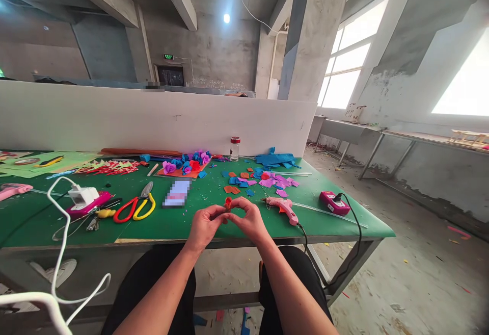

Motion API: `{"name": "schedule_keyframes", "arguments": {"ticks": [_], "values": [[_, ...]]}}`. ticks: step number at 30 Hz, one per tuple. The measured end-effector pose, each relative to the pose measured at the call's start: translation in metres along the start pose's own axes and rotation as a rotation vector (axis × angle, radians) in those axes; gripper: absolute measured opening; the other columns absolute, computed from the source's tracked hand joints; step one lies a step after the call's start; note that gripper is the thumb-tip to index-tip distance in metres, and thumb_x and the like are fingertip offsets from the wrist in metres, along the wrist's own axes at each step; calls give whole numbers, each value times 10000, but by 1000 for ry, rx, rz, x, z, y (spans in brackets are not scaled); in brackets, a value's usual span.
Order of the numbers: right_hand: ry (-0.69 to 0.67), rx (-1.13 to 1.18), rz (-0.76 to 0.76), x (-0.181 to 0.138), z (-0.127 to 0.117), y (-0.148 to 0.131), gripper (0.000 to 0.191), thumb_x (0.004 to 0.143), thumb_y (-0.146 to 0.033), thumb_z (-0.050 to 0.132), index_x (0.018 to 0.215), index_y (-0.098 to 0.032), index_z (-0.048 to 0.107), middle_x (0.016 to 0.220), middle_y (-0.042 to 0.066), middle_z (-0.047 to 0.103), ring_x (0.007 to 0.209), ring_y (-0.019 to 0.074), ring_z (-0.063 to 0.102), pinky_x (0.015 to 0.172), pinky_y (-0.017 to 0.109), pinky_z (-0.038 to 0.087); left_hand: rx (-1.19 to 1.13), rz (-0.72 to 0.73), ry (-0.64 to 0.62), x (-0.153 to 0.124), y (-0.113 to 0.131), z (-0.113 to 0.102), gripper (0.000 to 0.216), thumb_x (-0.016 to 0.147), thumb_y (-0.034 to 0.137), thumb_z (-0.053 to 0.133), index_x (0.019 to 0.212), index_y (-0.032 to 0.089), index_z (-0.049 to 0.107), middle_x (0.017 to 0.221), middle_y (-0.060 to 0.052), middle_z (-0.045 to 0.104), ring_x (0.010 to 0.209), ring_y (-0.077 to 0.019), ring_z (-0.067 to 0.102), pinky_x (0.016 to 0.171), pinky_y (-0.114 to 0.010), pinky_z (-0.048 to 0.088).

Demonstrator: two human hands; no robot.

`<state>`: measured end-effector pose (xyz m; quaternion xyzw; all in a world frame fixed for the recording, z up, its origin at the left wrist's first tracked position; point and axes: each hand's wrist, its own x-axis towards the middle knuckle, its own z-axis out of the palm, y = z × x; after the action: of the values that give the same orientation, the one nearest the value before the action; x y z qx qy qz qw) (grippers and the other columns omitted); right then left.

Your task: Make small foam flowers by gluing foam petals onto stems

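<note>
My left hand [205,224] and my right hand [250,217] meet above the near edge of the green table [171,223]. Both pinch a small orange paper piece [228,203], rolled or folded between the fingertips. Its exact shape is too small to make out. Just right of my right hand lies a pink glue gun [281,207] with its black cord running off the table edge. Loose orange, blue and pink paper pieces [260,178] are scattered behind my hands.
Red-and-yellow scissors [134,207] lie to the left, beside a white charger on a pink box [84,200]. Finished paper flowers [187,164] and a small jar [235,148] stand by the white partition. A pink power strip [334,202] sits at the right end.
</note>
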<state>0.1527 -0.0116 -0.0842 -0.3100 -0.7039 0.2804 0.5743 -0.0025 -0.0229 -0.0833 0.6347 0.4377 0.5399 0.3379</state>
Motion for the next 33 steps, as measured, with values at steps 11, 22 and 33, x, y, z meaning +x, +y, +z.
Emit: {"name": "schedule_keyframes", "arguments": {"ticks": [11,22,33], "values": [[34,18,28,0,0,-1,167,761,-364,702,749,-200,671,808,24,693,799,184,633,792,305,475,141,41,-11,-1,-1,0,249,751,431,677,750,193,748,584,1,664,584,-150,589,599,-230,457],[33,-13,-2,0,0,-5,172,782,-366,685,740,-199,676,795,32,691,790,183,637,776,304,482,99,48,4,-2,3,1,220,723,412,696,730,199,752,587,-1,664,574,-151,578,597,-234,449],[11,39,54,2,0,5,191,745,-390,716,755,-202,683,829,32,688,818,191,632,798,306,475,20,-37,1,0,0,3,155,659,355,761,683,203,743,577,-2,669,579,-152,585,604,-240,456]]}}
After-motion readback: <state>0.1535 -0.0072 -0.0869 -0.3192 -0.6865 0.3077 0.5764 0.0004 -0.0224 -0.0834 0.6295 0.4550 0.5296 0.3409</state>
